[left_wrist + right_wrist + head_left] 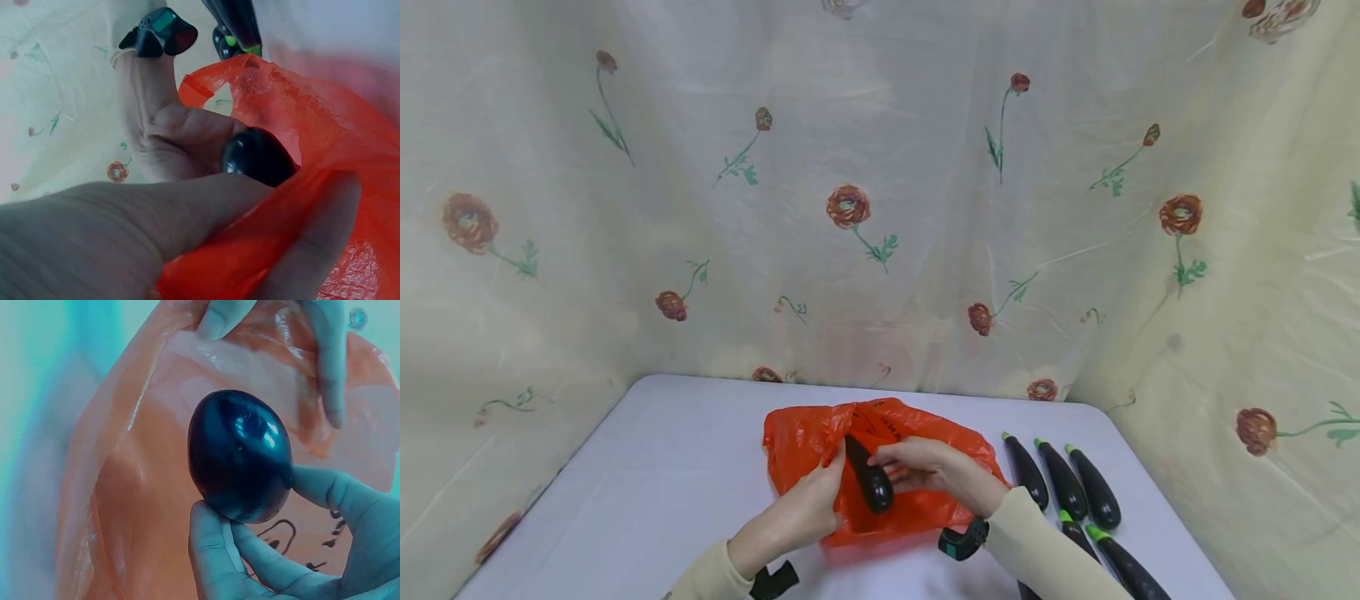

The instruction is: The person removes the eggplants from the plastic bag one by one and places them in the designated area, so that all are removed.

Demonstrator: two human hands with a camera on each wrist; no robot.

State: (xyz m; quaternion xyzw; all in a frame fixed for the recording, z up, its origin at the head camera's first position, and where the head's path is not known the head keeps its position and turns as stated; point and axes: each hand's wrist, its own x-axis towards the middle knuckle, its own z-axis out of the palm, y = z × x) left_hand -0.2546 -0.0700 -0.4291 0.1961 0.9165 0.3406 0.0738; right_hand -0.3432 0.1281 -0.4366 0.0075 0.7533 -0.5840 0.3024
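Note:
My right hand (936, 468) grips a dark glossy eggplant (874, 485) between thumb and fingers, its rounded end toward me and its other end angled into the mouth of an orange-red plastic bag (797, 433). In the right wrist view, the thumb and fingertips press against the sides of the eggplant (240, 456), with the bag (137, 487) spread behind it. My left hand (808, 504) pinches the near left edge of the bag's opening, and the film (250, 244) runs between its thumb and fingers in the left wrist view. The eggplant's stem end is hidden.
Several more eggplants with green stem ends lie on the white table at the right, such as one at the back (1093, 487) and one in front (1131, 567). A floral curtain (925, 250) hangs behind the table (685, 467) and along both sides.

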